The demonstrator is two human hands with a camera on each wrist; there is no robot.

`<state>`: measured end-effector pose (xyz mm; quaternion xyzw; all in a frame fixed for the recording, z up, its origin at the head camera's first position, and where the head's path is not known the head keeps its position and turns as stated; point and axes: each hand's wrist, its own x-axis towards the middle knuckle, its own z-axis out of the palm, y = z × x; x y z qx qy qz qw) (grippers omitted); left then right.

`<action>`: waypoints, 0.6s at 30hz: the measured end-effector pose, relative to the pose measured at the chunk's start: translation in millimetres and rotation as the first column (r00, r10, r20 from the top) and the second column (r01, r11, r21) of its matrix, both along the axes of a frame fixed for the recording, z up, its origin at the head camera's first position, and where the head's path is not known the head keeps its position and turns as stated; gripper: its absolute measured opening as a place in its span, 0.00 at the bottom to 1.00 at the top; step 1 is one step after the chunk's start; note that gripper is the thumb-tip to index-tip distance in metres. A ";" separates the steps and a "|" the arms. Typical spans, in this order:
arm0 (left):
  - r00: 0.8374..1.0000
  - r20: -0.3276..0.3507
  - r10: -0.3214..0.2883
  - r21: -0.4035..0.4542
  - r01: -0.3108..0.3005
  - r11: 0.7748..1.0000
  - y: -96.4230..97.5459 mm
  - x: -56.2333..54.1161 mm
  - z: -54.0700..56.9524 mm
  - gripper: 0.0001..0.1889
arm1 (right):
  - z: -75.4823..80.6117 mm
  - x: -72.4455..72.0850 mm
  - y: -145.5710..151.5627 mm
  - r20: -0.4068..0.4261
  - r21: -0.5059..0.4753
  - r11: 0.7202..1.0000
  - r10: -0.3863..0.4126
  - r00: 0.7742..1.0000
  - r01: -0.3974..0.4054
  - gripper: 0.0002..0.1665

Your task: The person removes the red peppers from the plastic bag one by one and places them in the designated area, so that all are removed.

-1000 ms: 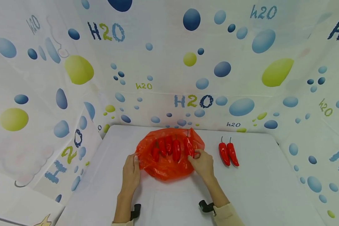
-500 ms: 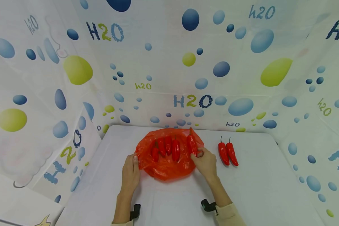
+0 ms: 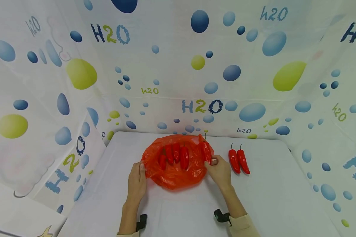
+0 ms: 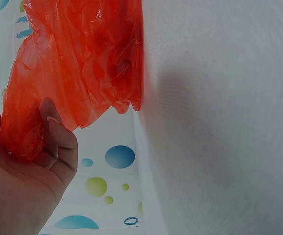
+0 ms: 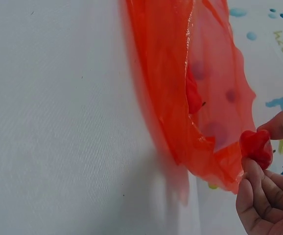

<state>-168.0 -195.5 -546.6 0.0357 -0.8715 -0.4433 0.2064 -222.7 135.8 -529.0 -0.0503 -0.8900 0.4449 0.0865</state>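
Observation:
A translucent red plastic bag [image 3: 174,182] lies with its mouth spread wide on the white table. Several red chili peppers [image 3: 184,158] sit side by side within it. My left hand [image 3: 137,182] grips the bag's left edge; in the left wrist view, bunched film shows between thumb and curled fingers [image 4: 58,142]. At the opposite rim, my right hand [image 3: 221,172] pinches one chili pepper [image 3: 206,152] by its lower end, stem pointing away. The right wrist view shows this pepper's tip [image 5: 256,148] between thumb and fingers, beside the bag's edge.
Two more chili peppers [image 3: 234,161] lie together on the table to the right of the right hand. The white table [image 3: 172,214] ends at a back wall hung with a sheet [image 3: 166,72] of blue and green drops. Similar sheets flank both sides.
My right hand has moved right with the chili pepper, from inside the bag's mouth to its right rim. The left hand has kept its grip on the bag.

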 end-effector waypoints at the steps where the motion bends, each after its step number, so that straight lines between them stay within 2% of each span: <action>1: 1.000 -0.002 -0.001 -0.001 0.001 1.000 0.1 0.0 0.1 0.19 | -0.4 0.1 0.7 -0.002 0.000 1.000 -0.002 1.000 0.002 0.25; 9: 1.000 -0.009 -0.002 -0.001 0.002 1.000 0.1 -0.2 -0.9 0.19 | -0.5 0.3 6.0 -0.017 0.003 1.000 -0.020 1.000 0.020 0.22; 18: 1.000 -0.007 -0.001 -0.004 0.001 1.000 0.1 0.3 -0.1 0.19 | -0.1 2.4 15.9 -0.014 0.004 0.999 -0.041 0.999 0.041 0.24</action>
